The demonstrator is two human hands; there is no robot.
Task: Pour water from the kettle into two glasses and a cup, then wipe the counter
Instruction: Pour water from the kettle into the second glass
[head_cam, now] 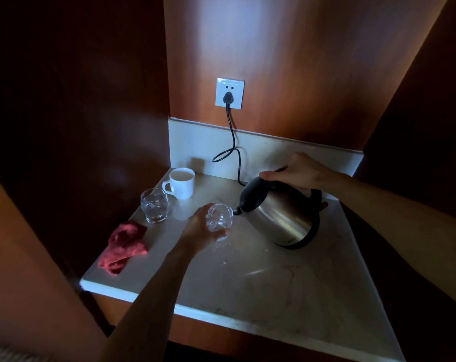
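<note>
Now our right hand grips the handle of the tilted steel kettle, spout at the glass our left hand clasps above the counter.

Both forearms are bare, no sleeves, rings or watch.

Red cloth, white cup, steel/blk kettle
</note>
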